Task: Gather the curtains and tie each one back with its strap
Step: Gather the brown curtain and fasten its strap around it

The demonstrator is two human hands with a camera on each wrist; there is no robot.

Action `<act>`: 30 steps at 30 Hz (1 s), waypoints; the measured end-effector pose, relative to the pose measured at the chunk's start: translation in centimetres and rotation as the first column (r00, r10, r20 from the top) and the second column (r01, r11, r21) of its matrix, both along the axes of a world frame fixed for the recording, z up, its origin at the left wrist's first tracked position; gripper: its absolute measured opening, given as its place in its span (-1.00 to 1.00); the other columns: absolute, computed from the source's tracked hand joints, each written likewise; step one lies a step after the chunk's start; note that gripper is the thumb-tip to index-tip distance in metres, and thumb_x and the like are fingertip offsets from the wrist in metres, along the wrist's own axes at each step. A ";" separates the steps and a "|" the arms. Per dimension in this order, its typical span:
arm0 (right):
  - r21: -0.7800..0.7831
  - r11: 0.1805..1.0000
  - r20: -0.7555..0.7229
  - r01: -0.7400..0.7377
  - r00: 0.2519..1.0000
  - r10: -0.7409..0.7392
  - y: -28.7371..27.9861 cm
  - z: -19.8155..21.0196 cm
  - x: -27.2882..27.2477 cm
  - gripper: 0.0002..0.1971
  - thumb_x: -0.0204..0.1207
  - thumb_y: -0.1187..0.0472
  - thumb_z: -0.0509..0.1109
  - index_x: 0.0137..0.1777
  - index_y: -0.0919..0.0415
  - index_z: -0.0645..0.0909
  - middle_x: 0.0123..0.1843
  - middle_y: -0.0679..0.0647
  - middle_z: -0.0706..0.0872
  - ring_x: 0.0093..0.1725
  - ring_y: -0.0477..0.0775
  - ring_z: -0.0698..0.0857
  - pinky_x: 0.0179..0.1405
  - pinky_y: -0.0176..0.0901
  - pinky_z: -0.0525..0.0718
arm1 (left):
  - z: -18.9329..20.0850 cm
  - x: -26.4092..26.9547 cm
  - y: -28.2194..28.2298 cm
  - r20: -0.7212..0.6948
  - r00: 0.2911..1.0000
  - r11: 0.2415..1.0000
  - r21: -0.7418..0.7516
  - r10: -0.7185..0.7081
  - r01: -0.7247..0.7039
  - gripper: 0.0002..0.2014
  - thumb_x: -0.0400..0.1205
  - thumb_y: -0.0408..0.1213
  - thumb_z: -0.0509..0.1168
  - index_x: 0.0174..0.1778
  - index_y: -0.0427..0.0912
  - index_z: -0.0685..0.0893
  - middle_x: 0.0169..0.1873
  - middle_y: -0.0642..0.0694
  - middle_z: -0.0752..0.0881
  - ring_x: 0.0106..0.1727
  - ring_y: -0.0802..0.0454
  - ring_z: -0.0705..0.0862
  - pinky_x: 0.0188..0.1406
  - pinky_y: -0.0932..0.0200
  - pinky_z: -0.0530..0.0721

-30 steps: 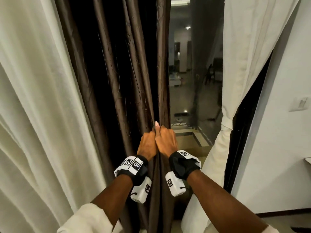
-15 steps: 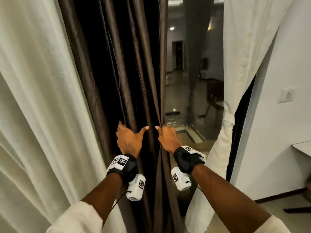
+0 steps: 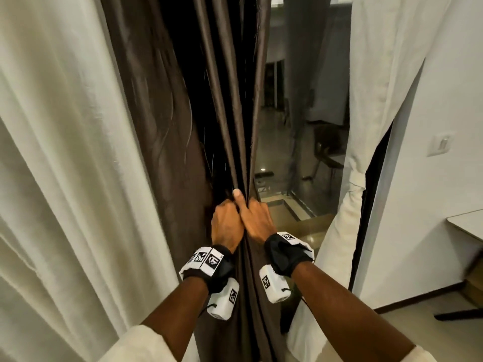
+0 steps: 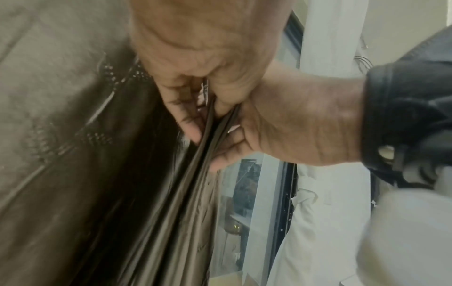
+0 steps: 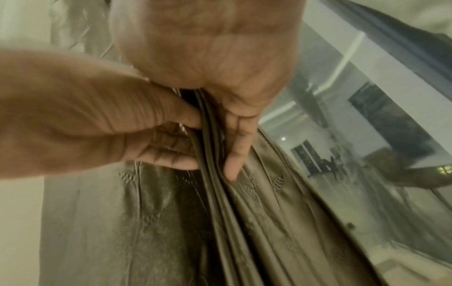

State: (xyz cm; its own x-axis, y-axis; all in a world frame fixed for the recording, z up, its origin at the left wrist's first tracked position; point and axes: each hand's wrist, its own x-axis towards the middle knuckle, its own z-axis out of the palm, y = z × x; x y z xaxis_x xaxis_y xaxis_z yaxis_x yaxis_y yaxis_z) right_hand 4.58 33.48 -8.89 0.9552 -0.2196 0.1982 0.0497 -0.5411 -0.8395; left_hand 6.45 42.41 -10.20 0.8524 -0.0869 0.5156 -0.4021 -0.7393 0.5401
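A brown curtain (image 3: 230, 113) hangs in the middle, its folds bunched together at hand height. My left hand (image 3: 226, 226) and right hand (image 3: 257, 220) press side by side and both grip the gathered folds. In the left wrist view my left hand's fingers (image 4: 188, 120) pinch the folds of the brown curtain (image 4: 159, 212), with my right hand (image 4: 281, 125) against them. The right wrist view has my right hand's fingers (image 5: 233, 154) curled over the brown curtain (image 5: 257, 222), facing my left hand (image 5: 85, 116). No strap for this curtain is visible.
A white curtain (image 3: 65, 152) hangs loose at the left. At the right, another white curtain (image 3: 379, 74) is cinched by a white strap (image 3: 356, 180). A glass door (image 3: 300, 126) stands behind. A wall switch (image 3: 441, 145) and a table corner (image 3: 467, 226) are at the right.
Half a second ago my left hand was open and apart, reaching to a fold on the left. It has come back against my right hand, and the folds are bunched tighter.
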 end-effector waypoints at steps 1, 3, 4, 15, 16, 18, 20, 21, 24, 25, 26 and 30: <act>0.000 1.000 -0.001 0.010 1.000 -0.010 0.2 0.1 -0.3 -0.17 0.50 -0.51 0.04 0.09 0.31 0.65 0.09 0.34 0.75 0.20 0.34 0.66 0.30 0.14 0.59 | 0.0 -0.1 0.4 0.009 0.999 0.997 0.065 -0.031 0.030 -0.79 0.69 -0.22 0.19 -0.11 -0.27 0.63 -0.08 -0.27 0.74 -0.07 -0.27 0.74 -0.25 0.10 0.49; -0.041 0.997 0.003 0.067 0.998 -0.067 0.1 0.5 -0.5 -0.23 0.52 -0.45 0.14 0.12 0.36 0.62 0.12 0.39 0.73 0.23 0.38 0.64 0.27 0.15 0.60 | -0.7 -0.7 1.2 0.007 0.979 0.971 0.127 -0.204 0.202 -0.72 0.66 -0.23 0.25 0.24 -0.25 0.62 0.30 -0.24 0.62 0.23 -0.15 0.68 -0.03 0.09 0.58; -0.098 0.990 0.004 0.105 0.994 -0.105 -0.1 0.6 -0.5 -0.33 0.61 -0.30 0.17 0.14 0.39 0.61 0.16 0.43 0.70 0.25 0.41 0.62 0.24 0.14 0.59 | -1.3 -1.3 1.7 0.020 0.963 0.956 0.124 -0.269 0.265 -0.60 0.64 -0.24 0.27 0.42 -0.16 0.54 0.52 -0.18 0.44 0.42 0.00 0.56 0.17 0.11 0.58; -0.241 0.953 0.043 0.183 0.983 -0.177 0.1 0.9 -1.8 -0.73 0.65 0.28 0.17 0.18 0.46 0.55 0.18 0.51 0.67 0.20 0.52 0.62 0.08 0.17 0.57 | 1.0 -2.4 4.1 0.397 0.916 0.994 -0.103 0.057 -0.017 -0.61 0.61 -0.24 0.35 0.37 -0.18 0.59 0.35 -0.16 0.63 0.32 -0.13 0.59 0.31 0.01 0.44; -0.230 0.955 0.043 0.185 0.983 -0.180 -0.1 0.9 -1.6 -0.74 0.63 0.30 0.17 0.19 0.46 0.54 0.17 0.52 0.67 0.18 0.53 0.63 0.07 0.18 0.58 | 1.0 -3.0 4.4 0.465 0.851 0.962 -0.227 0.243 -0.150 -0.56 0.57 -0.13 0.41 0.34 -0.20 0.59 0.36 -0.17 0.60 0.33 -0.12 0.56 0.28 -0.06 0.41; -0.205 0.962 0.058 0.180 0.983 -0.171 -0.4 0.8 -1.2 -0.73 0.64 0.28 0.17 0.17 0.48 0.54 0.13 0.53 0.68 0.13 0.54 0.65 0.04 0.21 0.61 | 0.9 -3.0 5.4 0.384 0.793 0.857 -0.406 0.474 -0.316 -0.29 0.46 0.06 0.48 0.43 -0.24 0.48 0.49 -0.19 0.47 0.45 -0.15 0.46 0.32 -0.16 0.38; -0.213 0.963 0.065 0.168 0.985 -0.157 -0.3 0.6 -0.9 -0.71 0.66 0.23 0.15 0.13 0.48 0.55 0.10 0.53 0.69 0.09 0.54 0.67 -0.01 0.20 0.62 | 0.5 -1.9 6.3 0.195 0.853 0.810 -0.468 0.484 -0.352 -0.12 0.39 0.10 0.54 0.52 -0.26 0.37 0.47 -0.22 0.48 0.45 -0.22 0.48 0.34 -0.17 0.45; -0.227 0.962 0.064 0.153 0.988 -0.142 0.0 0.4 -0.8 -0.71 0.67 0.22 0.15 0.12 0.47 0.55 0.09 0.54 0.68 0.09 0.55 0.66 -0.03 0.18 0.61 | 0.3 -1.2 6.6 0.090 0.896 0.799 -0.498 0.434 -0.337 -0.12 0.40 0.08 0.54 0.54 -0.26 0.35 0.39 -0.23 0.56 0.39 -0.24 0.54 0.31 -0.13 0.51; -0.237 0.969 0.038 0.070 0.997 -0.063 0.7 0.1 -0.7 -0.73 0.70 0.23 0.14 0.12 0.46 0.54 0.09 0.55 0.68 0.09 0.55 0.66 -0.01 0.21 0.64 | 0.4 -0.4 6.4 -0.068 0.956 0.811 -0.514 0.286 -0.279 -0.46 0.55 -0.09 0.47 0.37 -0.29 0.55 0.09 -0.27 0.75 0.14 -0.29 0.70 0.05 0.00 0.60; -0.227 0.971 0.036 0.074 0.997 -0.068 0.9 0.0 -0.5 -0.73 0.69 0.24 0.14 0.12 0.46 0.55 0.11 0.54 0.68 0.10 0.55 0.65 0.02 0.23 0.66 | 0.4 -0.5 6.1 -0.052 0.966 0.850 -0.464 0.255 -0.249 -0.62 0.59 -0.14 0.42 0.21 -0.32 0.64 0.00 -0.31 0.77 0.07 -0.31 0.72 -0.06 0.04 0.58; -0.210 0.972 0.040 0.105 0.994 -0.099 1.0 0.0 -0.4 -0.73 0.67 0.24 0.16 0.14 0.44 0.55 0.13 0.52 0.68 0.12 0.54 0.65 0.05 0.22 0.66 | 0.4 -0.6 5.7 -0.031 0.973 0.885 -0.409 0.229 -0.221 -0.71 0.63 -0.16 0.38 0.05 -0.35 0.67 -0.08 -0.34 0.77 -0.01 -0.33 0.73 -0.15 0.07 0.54; -0.198 0.980 0.014 -0.002 1.000 0.005 2.5 0.1 -0.7 -0.71 0.63 0.17 0.21 0.19 0.37 0.55 0.10 0.47 0.71 0.10 0.49 0.69 0.03 0.20 0.70 | -0.1 -1.4 3.5 -0.019 0.995 0.982 -0.162 0.099 -0.100 -0.80 0.67 -0.28 0.29 -0.12 -0.37 0.68 -0.21 -0.29 0.77 -0.22 -0.23 0.74 -0.38 0.26 0.42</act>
State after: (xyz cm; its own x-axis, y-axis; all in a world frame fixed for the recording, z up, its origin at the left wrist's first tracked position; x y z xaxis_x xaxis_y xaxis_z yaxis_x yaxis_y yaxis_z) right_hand 3.90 35.99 -8.83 0.9527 -0.1715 0.2510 0.0630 -0.6963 -0.7150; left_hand 5.05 45.94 -10.25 0.8580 0.0830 0.5068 -0.3246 -0.6770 0.6605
